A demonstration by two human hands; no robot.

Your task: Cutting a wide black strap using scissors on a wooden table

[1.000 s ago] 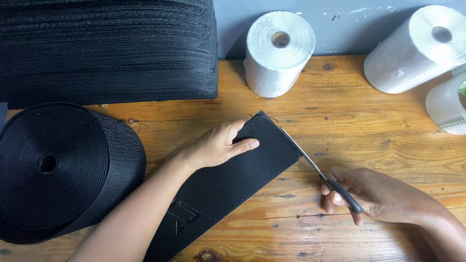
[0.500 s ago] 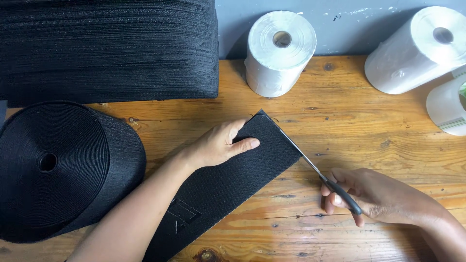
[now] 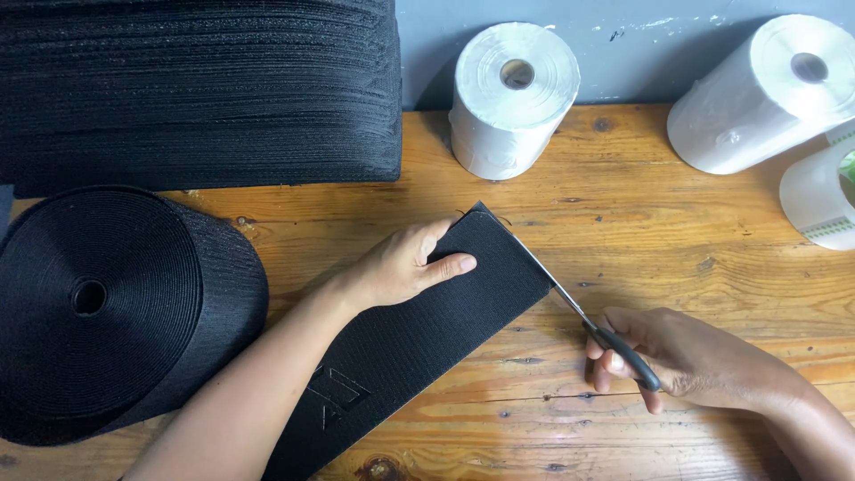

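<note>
strap: black webbing strip [image 3: 427,330] is being pinned flat on the counter [image 3: 677,232] by the left hand [image 3: 401,267], fingers spread
scissors: scissors [image 3: 588,321] are being gripped by right hand [image 3: 695,361] at the strip's end
around: big black roll [image 3: 107,312] left, white rolls [image 3: 512,98] behind

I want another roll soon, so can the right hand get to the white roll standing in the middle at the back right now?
Probably not freely: the right hand grips the scissors at the black strip. The bare table toward the white roll looks open.

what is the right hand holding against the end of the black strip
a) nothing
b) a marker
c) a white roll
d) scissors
d: the right hand grips the dark handles of scissors, whose blades lie along the end of the black strip that the left hand presses flat.
</note>
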